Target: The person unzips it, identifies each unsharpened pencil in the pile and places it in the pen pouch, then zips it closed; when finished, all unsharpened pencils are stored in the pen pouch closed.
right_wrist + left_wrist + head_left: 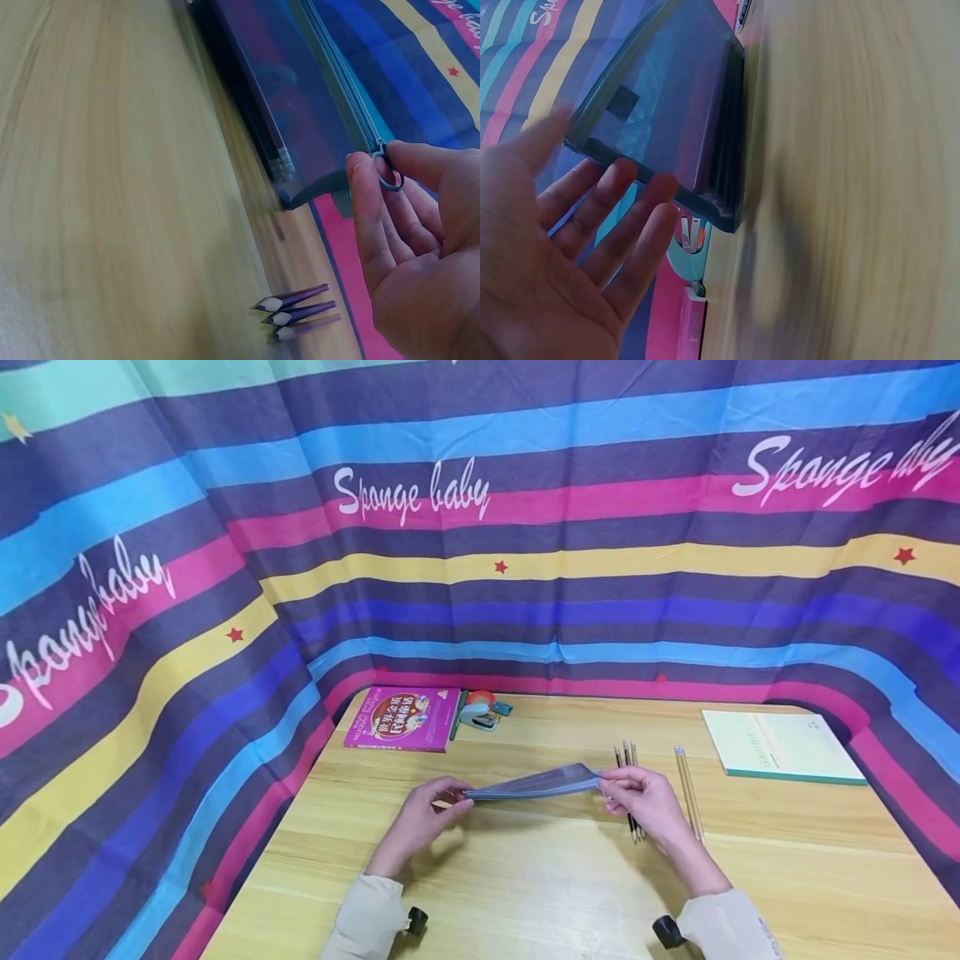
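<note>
A flat blue-grey translucent zip pouch (536, 783) (667, 112) (300, 97) hangs just above the wooden table (525, 877) between both hands. My left hand (431, 810) (607, 172) is at the pouch's left end, fingers straight and spread, fingertips at its corner; the view is blurred. My right hand (637, 797) (382, 169) pinches the zipper pull (388, 171) between thumb and forefinger at the pouch's right end. Three dark pencils (630, 793) (296, 309) lie on the table under the right hand.
Clear pens (688, 793) lie right of the pencils. A pale green notebook (780, 745) sits at the back right. A pink book (402, 718) (690, 322) and a stapler (480, 708) (690, 232) sit at the back left. A striped curtain (525, 527) surrounds the table.
</note>
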`<state>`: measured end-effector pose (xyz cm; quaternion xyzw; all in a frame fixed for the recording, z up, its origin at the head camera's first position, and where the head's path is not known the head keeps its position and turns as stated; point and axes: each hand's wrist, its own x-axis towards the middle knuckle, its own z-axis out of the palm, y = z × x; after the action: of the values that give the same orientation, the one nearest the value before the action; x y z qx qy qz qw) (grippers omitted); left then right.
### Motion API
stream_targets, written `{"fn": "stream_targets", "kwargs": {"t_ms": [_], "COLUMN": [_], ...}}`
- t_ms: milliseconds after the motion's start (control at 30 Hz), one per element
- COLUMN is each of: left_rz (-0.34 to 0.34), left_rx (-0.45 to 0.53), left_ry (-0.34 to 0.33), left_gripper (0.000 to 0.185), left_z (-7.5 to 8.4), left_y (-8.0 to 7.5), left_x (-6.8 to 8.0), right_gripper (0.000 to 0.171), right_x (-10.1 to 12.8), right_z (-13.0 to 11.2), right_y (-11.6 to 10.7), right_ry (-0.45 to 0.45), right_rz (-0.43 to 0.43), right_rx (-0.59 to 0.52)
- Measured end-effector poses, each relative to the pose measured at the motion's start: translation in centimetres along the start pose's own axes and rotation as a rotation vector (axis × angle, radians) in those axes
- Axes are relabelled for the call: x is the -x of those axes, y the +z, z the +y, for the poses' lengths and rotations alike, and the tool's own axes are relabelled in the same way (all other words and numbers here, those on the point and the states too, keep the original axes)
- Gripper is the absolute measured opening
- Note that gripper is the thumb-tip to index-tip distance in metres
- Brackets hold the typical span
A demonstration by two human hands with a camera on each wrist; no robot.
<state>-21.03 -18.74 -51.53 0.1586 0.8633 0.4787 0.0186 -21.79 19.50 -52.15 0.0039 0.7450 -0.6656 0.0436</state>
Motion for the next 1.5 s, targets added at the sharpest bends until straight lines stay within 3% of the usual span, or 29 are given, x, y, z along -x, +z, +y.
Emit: {"fn": "stream_targets", "kwargs": {"t_ms": [367, 700, 967, 1500], "left_rz": [0.049, 0.086, 0.079, 0.096], "left_rx": [0.034, -0.060, -0.051, -0.062], "left_ry": [-0.070, -0.055, -0.050, -0.058], "left_gripper": [0.024, 0.020, 0.025, 0.032], "left_z": [-0.2, -0.4, -0.4, -0.8], "left_y": [0.0, -0.1, 0.2, 0.8], "left_x": [-0.3, -0.4, -0.9, -1.6], "right_gripper": [0.034, 0.036, 0.039, 0.045], "right_x": [0.1, 0.5, 0.6, 1.0], "right_z": [0.4, 0.6, 0.8, 1.0], "right_y": [0.8, 1.4, 1.4, 1.6], "right_ry": [0.001, 0.016, 0.027, 0.087], "right_rz": [-0.008, -0.011, 0.018, -0.042], "right_rx": [-0.003, -0.012, 0.025, 0.027]}}
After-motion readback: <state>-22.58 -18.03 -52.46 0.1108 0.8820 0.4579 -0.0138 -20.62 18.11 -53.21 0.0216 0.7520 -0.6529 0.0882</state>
